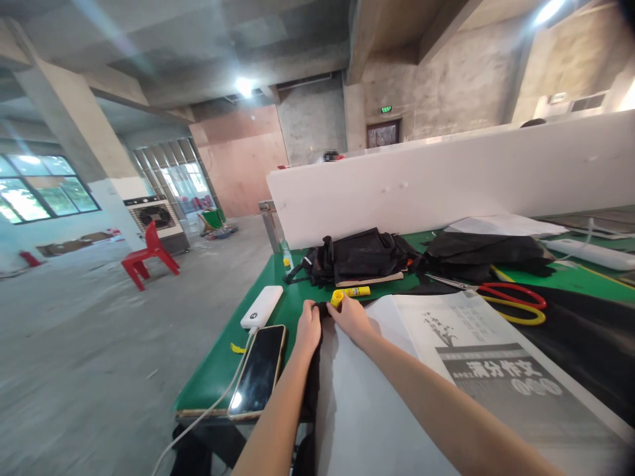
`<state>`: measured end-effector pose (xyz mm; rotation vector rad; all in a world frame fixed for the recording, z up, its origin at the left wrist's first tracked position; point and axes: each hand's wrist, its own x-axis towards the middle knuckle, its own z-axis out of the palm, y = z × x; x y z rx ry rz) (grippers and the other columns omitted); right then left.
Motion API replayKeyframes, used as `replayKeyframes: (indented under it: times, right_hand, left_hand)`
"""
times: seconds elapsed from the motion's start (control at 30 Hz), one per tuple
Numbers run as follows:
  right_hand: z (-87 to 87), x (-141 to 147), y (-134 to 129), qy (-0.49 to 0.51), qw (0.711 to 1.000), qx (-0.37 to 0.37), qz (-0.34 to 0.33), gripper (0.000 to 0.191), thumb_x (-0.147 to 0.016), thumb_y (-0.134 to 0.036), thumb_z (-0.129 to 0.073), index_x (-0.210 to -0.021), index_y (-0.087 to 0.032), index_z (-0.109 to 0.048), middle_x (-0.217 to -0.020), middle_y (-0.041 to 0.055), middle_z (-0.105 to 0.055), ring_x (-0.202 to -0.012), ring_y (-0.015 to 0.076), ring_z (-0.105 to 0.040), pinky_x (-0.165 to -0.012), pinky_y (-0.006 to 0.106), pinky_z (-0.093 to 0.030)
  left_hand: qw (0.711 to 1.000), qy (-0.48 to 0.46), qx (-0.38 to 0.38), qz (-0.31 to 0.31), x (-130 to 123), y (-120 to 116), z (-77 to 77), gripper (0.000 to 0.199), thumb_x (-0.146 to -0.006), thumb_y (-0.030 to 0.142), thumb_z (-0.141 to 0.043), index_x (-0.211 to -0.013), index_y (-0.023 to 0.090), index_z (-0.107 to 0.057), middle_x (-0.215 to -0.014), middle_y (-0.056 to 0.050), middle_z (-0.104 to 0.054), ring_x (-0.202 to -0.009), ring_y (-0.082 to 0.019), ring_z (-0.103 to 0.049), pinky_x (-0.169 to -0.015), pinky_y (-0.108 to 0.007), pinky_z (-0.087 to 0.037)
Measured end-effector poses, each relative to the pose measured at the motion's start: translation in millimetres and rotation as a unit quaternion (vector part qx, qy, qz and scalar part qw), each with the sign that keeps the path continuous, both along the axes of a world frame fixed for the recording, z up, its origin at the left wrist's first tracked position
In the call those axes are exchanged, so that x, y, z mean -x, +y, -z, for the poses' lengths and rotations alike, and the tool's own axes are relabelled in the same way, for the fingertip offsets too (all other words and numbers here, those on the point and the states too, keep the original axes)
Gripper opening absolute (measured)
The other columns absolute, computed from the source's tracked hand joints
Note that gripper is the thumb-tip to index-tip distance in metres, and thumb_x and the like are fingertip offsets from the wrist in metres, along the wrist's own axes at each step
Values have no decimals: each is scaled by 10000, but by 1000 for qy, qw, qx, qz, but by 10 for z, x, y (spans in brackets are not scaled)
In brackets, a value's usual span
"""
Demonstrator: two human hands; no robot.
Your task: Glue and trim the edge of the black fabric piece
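While your left grip (308, 328) is pinched nearly closed on the edge of a black cloth (311, 383), your right grip (351, 318) sits just beside it, thumb and fingers closed around a yellow tube (337, 299) with one round end showing. From both grips a white sheet (357, 403) runs back toward you beneath your right forearm, the cloth showing along its left edge. You have a labelled yellow stick (357, 291) lying just beyond the right grip, and a printed sheet (491, 370) with a branch drawing and large characters to its right. Left of your left grip, on the green worktop (208, 387), lie a white power bank (262, 306) and, nearer you, a dark-screened phone (260, 370). Past both grips you see a black bundle with straps (364, 254); well to the right of your right grip rest scissors (479, 289) with red and yellow handles, and beyond them folded black fabric (486, 252). A long white partition (446, 178) stands behind all this. Far off to the left of your grips, a red chair (147, 253) stands on the floor before an air cooler (155, 215).
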<state>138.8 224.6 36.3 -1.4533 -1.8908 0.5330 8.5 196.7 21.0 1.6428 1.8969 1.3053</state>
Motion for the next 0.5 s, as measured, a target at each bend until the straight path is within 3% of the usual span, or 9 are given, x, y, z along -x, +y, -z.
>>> replayKeyframes:
  times: [0.33, 0.5]
  right_hand:
    - [-40, -55, 54, 56, 998, 29, 25, 221, -745, -366, -562, -854, -174, -568, -773, 62, -630, -742, 187, -580, -608, 241, -343]
    - [34, -116, 198, 145, 982, 99, 61, 314, -819, -403, -414, -850, -128, -563, -763, 92, -628, -638, 168, -584, -543, 243, -386]
  left_hand:
    - [1000, 1, -7, -10, -6, -3, -6, 157, -861, 232, -332, -930, 197, -469, -857, -58, -607, -843, -197, -595, -758, -328, -448]
    - [1000, 2, -5, -10, 4, 7, 1, 160, -863, 239, -323, -927, 197, -463, -860, -64, -603, -853, -201, -588, -760, -333, -445]
